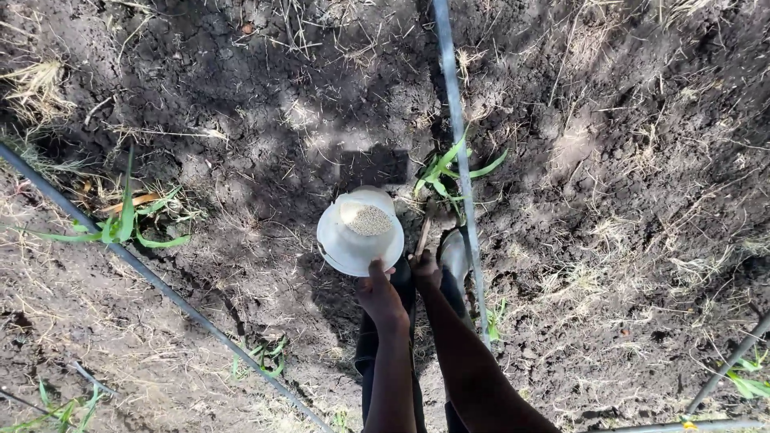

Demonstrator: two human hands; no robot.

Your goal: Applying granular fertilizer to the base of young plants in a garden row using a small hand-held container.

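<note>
My left hand grips the near rim of a white bucket that holds a small heap of pale granules. My right hand is closed on a thin wooden stick that points down at the soil beside a young green seedling. The bucket hangs just left of that seedling, above dark tilled earth. My legs and a pale boot show below the hands.
A grey irrigation pipe runs from the top past the seedling. Another pipe crosses diagonally on the left, beside a second seedling. More small plants and dry straw lie scattered. A further pipe sits at the lower right.
</note>
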